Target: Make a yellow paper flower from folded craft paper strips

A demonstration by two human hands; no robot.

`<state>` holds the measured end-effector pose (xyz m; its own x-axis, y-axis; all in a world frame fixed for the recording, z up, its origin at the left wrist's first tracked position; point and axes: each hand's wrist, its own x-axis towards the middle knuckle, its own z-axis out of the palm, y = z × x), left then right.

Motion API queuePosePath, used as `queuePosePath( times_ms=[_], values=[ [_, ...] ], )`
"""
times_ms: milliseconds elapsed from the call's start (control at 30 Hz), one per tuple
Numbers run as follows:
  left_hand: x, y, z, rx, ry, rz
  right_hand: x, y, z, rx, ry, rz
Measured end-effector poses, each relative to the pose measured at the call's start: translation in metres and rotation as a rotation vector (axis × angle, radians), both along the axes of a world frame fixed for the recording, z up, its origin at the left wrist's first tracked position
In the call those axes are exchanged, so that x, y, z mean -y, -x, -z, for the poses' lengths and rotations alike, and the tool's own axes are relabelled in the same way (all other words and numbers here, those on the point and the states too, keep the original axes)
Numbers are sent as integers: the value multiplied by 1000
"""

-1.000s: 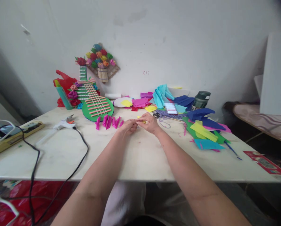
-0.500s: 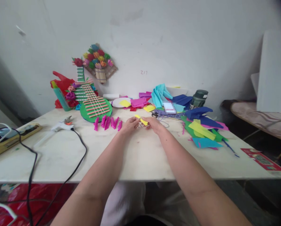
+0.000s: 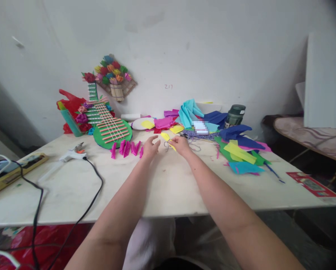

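My right hand [image 3: 180,145] pinches a strip of yellow crepe paper [image 3: 165,136] over the middle of the table. A thin greyish string [image 3: 166,147] loops beside the strip and trails to the right of the hand. Just left of the paper, my left hand [image 3: 151,147] is open, fingers apart and holding nothing. Several folded magenta paper pieces [image 3: 124,147] lie in a row by my left hand, which partly covers the rightmost one.
A white glue gun [image 3: 74,153] with a black cord and a power strip [image 3: 18,170] lie left. Behind stand a green paper guitar [image 3: 111,131] and a glue bottle [image 3: 71,120]. Coloured paper [image 3: 238,152], purple yarn [image 3: 196,134] and a dark jar [image 3: 236,115] are right.
My left hand has let go of the yellow paper and moved slightly left, its fingers opening. The right hand keeps hold of the strip. The view has shifted a little.
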<state>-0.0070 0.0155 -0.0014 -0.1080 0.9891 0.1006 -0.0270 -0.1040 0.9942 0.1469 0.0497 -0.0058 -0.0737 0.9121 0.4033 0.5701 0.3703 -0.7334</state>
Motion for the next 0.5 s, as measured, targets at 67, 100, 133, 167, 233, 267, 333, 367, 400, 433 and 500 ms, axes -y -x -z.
queuePosePath(
  times_ms=[67, 100, 133, 167, 233, 267, 333, 367, 400, 433, 500],
  values=[
    [1, -5, 2, 52, -56, 106, 4, 2, 0, 114, -48, 21],
    [1, -7, 3, 87, -36, 188, 7, 4, -1, 153, -59, 27],
    [2, -9, 5, 108, -15, 223, 10, 5, -1, 185, -64, 28],
    [2, -11, 6, 119, 2, 250, 12, 6, -2, 208, -67, 27],
    [2, -12, 9, 105, 20, 258, 16, 8, -2, 243, -79, 16],
    [2, -12, 9, 93, 23, 265, 17, 8, -3, 254, -87, 11],
    [3, -11, 9, 97, 29, 305, 18, 9, -3, 261, -102, 0],
    [4, -10, 8, 119, 30, 334, 17, 8, -3, 254, -104, -9],
    [4, -9, 7, 150, 30, 364, 17, 8, -2, 240, -101, -22],
    [5, -7, 6, 183, 31, 391, 16, 8, -2, 217, -95, -39],
    [6, -4, 4, 240, 46, 442, 12, 7, 0, 154, -73, -81]
  ],
)
